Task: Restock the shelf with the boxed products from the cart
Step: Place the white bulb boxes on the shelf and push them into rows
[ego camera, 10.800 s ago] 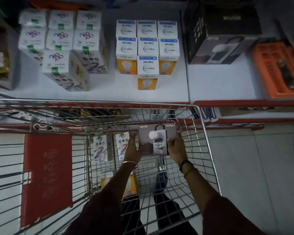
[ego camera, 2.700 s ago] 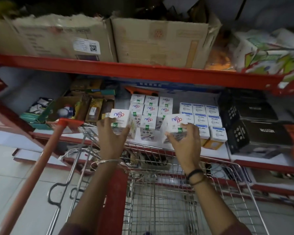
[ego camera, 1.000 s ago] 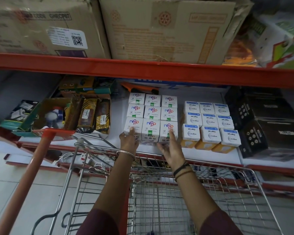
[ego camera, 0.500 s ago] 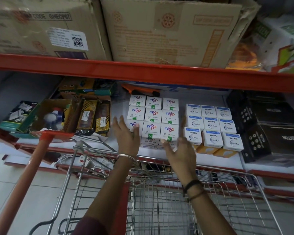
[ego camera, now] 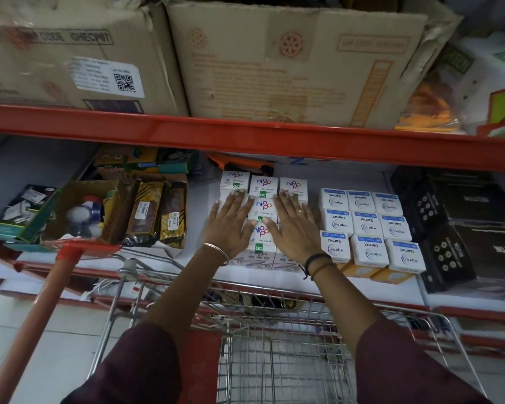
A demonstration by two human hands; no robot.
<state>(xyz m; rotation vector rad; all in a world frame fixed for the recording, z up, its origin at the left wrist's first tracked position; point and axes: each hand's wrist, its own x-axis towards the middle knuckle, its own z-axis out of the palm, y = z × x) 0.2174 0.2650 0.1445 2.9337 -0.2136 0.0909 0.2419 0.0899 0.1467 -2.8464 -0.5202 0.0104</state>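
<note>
While both palms lie flat on it, the block of small white cardboard Nippo boxes (ego camera: 263,211) stands three wide and three deep on the white lower shelf (ego camera: 199,225), under the red metal shelf beam (ego camera: 245,138). The left hand (ego camera: 231,225), fingers spread and gripping nothing, presses on the left column of that block; the right hand (ego camera: 293,225), likewise splayed and holding nothing, covers the right column, leaving the middle column showing between them. Just right of the block sits a group of white-and-blue Wipro Garnet bulb boxes (ego camera: 368,234), and beyond those, black cartons (ego camera: 455,228). Left of the block lie brown-and-yellow wrapped packets (ego camera: 158,214) and an open cardboard tray of oddments (ego camera: 82,211). Below the block, nearer the person, stands the silver wire shopping cart (ego camera: 274,345). Above the beam rest two large brown corrugated cartons (ego camera: 289,59).
</note>
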